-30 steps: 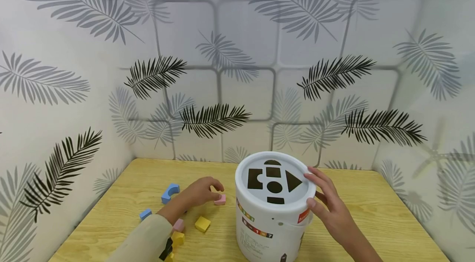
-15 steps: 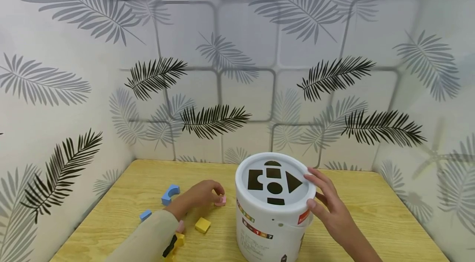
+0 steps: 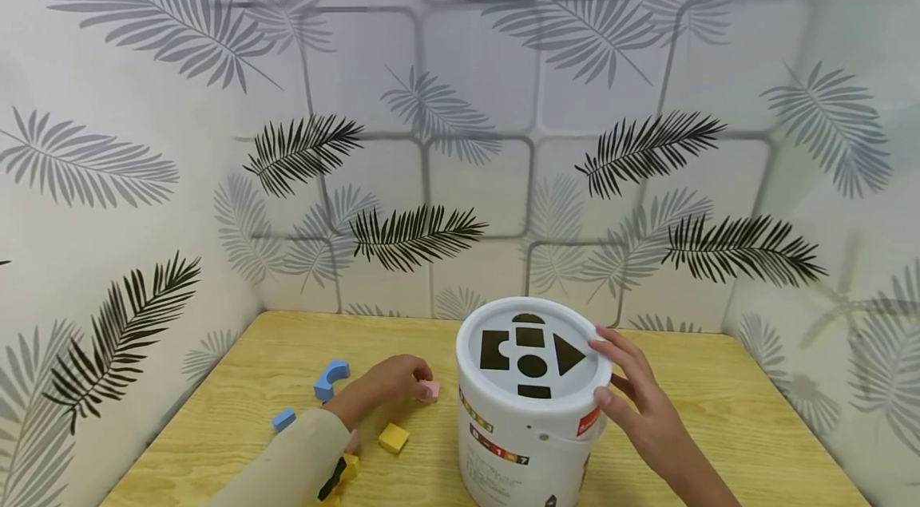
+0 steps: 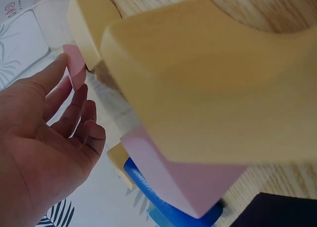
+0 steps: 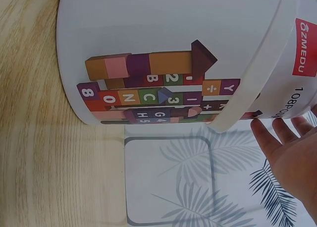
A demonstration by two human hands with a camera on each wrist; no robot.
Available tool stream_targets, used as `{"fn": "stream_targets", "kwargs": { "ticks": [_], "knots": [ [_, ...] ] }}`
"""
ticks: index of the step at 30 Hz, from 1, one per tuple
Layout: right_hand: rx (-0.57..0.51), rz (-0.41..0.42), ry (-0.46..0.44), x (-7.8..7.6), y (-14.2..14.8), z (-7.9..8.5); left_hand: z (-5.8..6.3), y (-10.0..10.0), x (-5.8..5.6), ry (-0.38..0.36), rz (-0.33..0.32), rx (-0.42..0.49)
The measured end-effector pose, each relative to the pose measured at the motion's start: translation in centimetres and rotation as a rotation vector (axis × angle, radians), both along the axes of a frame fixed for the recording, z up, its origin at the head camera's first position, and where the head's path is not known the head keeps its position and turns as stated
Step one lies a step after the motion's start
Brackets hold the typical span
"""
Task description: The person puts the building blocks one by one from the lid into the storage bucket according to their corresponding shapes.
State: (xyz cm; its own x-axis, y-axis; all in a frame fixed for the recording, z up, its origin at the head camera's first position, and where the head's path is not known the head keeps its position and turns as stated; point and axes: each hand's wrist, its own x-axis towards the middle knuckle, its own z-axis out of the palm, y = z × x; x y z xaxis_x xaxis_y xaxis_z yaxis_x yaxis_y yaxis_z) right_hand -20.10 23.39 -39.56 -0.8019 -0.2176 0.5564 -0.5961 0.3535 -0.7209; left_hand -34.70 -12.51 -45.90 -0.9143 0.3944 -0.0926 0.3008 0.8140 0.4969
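Note:
My left hand [image 3: 390, 382] pinches a small pink block [image 3: 430, 390] just left of a white bucket [image 3: 512, 451]. The left wrist view shows that pink block [image 4: 75, 66] held between thumb and fingertips, beside a yellow block [image 4: 88, 26]. The bucket's lid [image 3: 503, 383] has several shaped holes, among them a triangle, a circle and a notched rectangle. At the lid's right edge lie the fingers and thumb of my right hand [image 3: 640, 403], spread along the rim. In the right wrist view, its fingertips touch the bucket's side near the top.
A yellow block [image 3: 394, 438] lies nearer on the wooden table [image 3: 719, 427]. Farther left are a blue arch block [image 3: 331, 379] and a small blue block [image 3: 283, 419]. More blocks lie partly behind my left sleeve [image 3: 295, 451]. Patterned walls [image 3: 460, 172] border the table.
My left fingers have come down and drawn together on the pink block, which has shifted very slightly. The right hand and the bucket have stayed in place.

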Motion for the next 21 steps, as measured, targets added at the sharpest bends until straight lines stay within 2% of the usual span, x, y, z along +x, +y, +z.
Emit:
{"fn": "stream_targets", "kwargs": {
  "ticks": [10,21],
  "knots": [
    [0.011,-0.022,-0.021,-0.17,0.16,-0.09,0.02,-0.31,0.01,-0.026,0.001,0.007],
    [0.010,-0.014,-0.017,-0.18,0.17,-0.11,0.53,-0.97,0.31,0.024,-0.036,0.037]
  ]
}}
